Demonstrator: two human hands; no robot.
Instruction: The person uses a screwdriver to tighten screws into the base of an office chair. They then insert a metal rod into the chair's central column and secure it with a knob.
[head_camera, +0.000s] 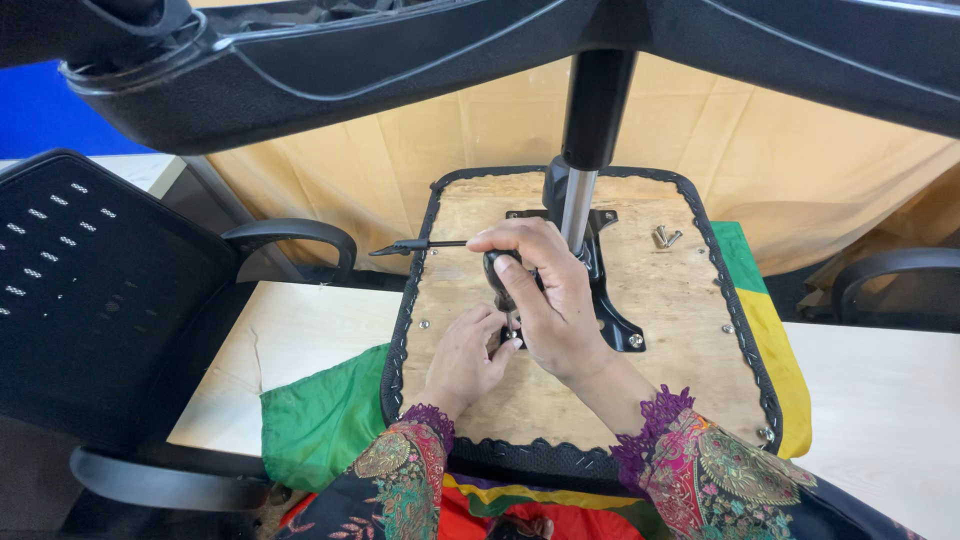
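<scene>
the black screwdriver handle (500, 275) stands upright over the black metal mounting plate (612, 318), which lies on the plywood underside of the upturned chair seat (660, 370). the right hand (548, 300) is clenched around that handle from above. the left hand (467, 355) sits just below with its fingers pinched at the tool's tip; whatever it steadies there is hidden. the risk, as i judge it, is the tip slipping off the fastener under the right hand's downward push and jabbing the left fingertips or gouging the plywood. the gas lift column (580, 205) rises just beside the right hand and could cramp its turn. two loose screws (666, 237) lie near the seat's far edge and could roll off onto the green cloth (320, 420).
</scene>
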